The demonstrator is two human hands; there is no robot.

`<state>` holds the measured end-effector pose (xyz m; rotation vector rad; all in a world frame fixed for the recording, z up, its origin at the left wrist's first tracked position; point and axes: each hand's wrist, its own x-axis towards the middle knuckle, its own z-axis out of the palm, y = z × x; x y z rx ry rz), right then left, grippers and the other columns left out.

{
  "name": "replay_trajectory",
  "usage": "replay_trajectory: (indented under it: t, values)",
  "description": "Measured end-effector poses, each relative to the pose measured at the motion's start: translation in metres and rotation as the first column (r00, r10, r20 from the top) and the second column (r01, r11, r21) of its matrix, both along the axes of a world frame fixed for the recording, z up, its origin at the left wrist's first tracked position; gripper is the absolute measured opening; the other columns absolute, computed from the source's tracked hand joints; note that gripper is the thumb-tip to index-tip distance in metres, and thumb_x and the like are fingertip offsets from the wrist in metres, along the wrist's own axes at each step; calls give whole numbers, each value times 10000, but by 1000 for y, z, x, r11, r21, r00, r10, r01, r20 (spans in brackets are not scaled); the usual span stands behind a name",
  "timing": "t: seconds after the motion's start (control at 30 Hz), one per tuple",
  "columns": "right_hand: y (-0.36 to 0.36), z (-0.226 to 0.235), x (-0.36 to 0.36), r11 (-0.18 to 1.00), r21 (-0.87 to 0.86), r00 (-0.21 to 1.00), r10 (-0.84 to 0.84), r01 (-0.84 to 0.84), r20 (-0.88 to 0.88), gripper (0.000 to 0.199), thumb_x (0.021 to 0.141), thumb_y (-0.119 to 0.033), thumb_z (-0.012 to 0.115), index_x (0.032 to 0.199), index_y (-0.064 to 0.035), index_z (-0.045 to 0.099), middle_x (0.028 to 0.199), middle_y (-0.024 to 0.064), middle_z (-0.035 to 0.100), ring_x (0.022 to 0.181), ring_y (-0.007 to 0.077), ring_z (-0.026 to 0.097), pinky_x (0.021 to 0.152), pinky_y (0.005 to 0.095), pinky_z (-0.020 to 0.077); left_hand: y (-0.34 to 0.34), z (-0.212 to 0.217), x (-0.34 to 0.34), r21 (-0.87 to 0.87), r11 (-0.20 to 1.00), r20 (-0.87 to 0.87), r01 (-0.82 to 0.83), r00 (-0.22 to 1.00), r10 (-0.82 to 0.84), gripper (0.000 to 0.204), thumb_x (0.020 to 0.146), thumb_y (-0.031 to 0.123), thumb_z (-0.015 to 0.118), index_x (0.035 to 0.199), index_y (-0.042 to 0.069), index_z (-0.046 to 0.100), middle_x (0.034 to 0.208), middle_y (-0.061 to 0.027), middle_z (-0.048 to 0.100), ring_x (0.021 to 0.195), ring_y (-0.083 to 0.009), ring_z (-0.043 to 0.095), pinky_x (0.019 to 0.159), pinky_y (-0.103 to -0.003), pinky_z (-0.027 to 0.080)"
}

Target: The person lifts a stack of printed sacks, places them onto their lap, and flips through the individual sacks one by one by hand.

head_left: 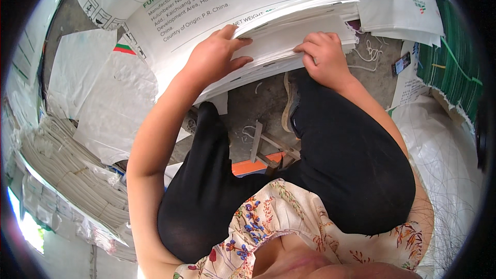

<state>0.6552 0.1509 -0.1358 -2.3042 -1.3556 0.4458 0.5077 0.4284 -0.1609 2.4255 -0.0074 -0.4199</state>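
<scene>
A thick stack of white printed woven sacks (201, 31) lies in front of me, its layered edges toward my knees. My left hand (219, 56) rests on the near edge of the upper sacks, fingers spread and thumb apart. To its right, my right hand (324, 59) is closed with curled fingers at the edge of the lower layers (279, 51). A gap shows between the upper and lower layers, between my two hands. How many layers the right fingers pinch is hidden.
Loose white sheets (88, 67) and a long pile of folded sacks (72, 160) lie left. At right are a green stack (452, 67), a phone (401, 64), white string (369, 54) and a translucent plastic bag (439, 144). A wooden frame (257, 142) stands between my legs.
</scene>
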Motion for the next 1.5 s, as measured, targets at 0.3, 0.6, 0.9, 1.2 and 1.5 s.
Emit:
replay_trajectory:
  t: [0.3,0.6,0.9,1.2,1.5]
  values:
    - [-1,0,1,999,-43,1000,25,-26,-12,98,838,-102,677,900,-143,741,905,7,640,946,223,647,960,432,429,1,0,1,-6,1000,-22,2,1000,-2,428,911,378,815,1303,217,753,1358,-172,625,1171,-360,681,956,-447,584]
    - [4,2,1,999,-33,999,27,-26,39,245,853,-107,676,1069,-146,785,934,12,646,951,228,646,949,424,424,-2,5,1,13,1000,-42,-7,999,8,481,872,413,843,1302,215,755,1383,-163,623,1197,-357,676,955,-439,587]
    - [-3,4,5,998,-30,999,47,-47,22,221,856,-102,674,1038,-152,788,933,13,637,968,222,650,967,415,425,3,-1,-1,66,996,-9,56,998,-55,548,936,73,692,1440,286,660,1457,-168,576,1197,-354,675,966,-453,588]
    - [-2,4,5,998,-30,998,55,-56,-25,176,832,-89,685,961,-150,788,901,11,643,930,219,649,964,420,431,19,-1,1,-89,995,43,53,998,-50,665,939,-45,606,1477,345,627,1472,-181,571,1182,-373,679,988,-455,580]
    - [0,5,2,1000,-23,999,17,-16,35,274,830,-95,689,1078,-152,790,916,13,652,949,235,644,957,429,417,4,2,-3,1,997,36,72,997,-72,570,917,225,768,1466,324,649,1455,-175,590,1235,-352,658,972,-454,581]
